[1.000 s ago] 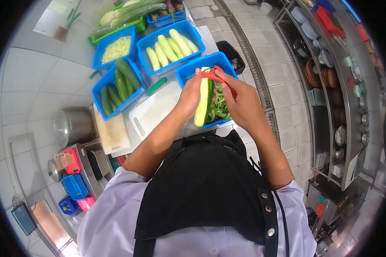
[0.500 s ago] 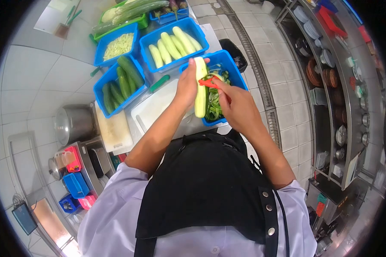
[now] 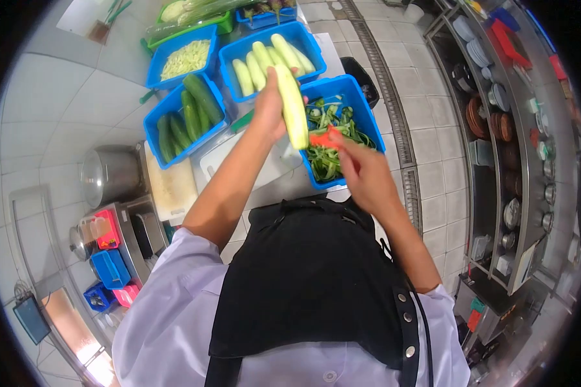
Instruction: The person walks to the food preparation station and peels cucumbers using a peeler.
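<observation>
My left hand (image 3: 270,109) grips a peeled, pale green cucumber (image 3: 293,109) by its upper half, its lower end pointing toward me. A red peeler (image 3: 325,138), slightly blurred, is in my right hand (image 3: 369,177), just right of the cucumber's lower end. Both hands are over the near edge of a blue tub (image 3: 366,111) with green peels (image 3: 326,162) heaped inside. Beyond my left hand, several peeled cucumbers (image 3: 259,59) lie in another blue tub (image 3: 228,79).
Dark green unpeeled cucumbers (image 3: 192,115) fill a blue tub at left. Behind it, another holds pale shreds (image 3: 186,59). A white cutting board (image 3: 255,161) and a green-handled tool (image 3: 242,121) lie under my left forearm. A metal pot (image 3: 113,175) stands left; shelves (image 3: 461,122) stand right.
My left hand has moved the cucumber up and left, toward the tub of peeled ones. My right hand has drawn the peeler down and away from the cucumber, uncovering more peels.
</observation>
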Demonstrator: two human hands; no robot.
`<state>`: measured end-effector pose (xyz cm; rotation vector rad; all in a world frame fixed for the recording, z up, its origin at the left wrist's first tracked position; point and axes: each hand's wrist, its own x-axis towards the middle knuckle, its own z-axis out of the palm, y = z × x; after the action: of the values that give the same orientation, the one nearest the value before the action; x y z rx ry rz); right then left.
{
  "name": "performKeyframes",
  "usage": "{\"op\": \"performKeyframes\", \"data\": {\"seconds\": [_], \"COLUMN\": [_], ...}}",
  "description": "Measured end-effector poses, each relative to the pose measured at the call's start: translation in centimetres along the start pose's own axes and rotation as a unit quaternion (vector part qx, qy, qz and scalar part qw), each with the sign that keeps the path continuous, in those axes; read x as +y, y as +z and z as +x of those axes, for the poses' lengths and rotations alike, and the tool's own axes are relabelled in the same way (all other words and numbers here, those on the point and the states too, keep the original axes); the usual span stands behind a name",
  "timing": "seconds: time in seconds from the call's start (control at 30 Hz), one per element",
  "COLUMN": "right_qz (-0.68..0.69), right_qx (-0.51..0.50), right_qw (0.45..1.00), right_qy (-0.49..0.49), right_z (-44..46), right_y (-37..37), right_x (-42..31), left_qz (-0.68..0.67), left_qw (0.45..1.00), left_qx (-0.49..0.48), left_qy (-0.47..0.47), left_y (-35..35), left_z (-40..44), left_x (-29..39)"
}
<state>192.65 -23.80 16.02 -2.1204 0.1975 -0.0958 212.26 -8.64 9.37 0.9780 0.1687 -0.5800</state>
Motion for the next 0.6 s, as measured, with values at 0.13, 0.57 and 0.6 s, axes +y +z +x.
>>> {"op": "performKeyframes", "data": {"seconds": [0.13, 0.57, 0.6], "right_qz": [-0.036, -0.095, -0.099], "right_qx": [0.096, -0.012, -0.036], "right_qw": [0.993, 0.994, 0.992], "right_qy": [-0.065, -0.058, -0.065], "right_z": [4.9, -1.3, -2.0], "right_y": [-0.7, 2.2, 2.3], "right_x": [-0.8, 2.1, 3.1], "left_qz": [0.118, 0.016, -0.019], "left_qw": [0.991, 0.999, 0.997], "left_qx": [-0.065, 0.039, 0.073], "left_qy": [-0.027, 0.016, 0.013], "left_y": [2.3, 0.3, 0.1], "left_z": [-2.3, 1.6, 1.9], "left_x": [-2.8, -0.3, -0.2]}}
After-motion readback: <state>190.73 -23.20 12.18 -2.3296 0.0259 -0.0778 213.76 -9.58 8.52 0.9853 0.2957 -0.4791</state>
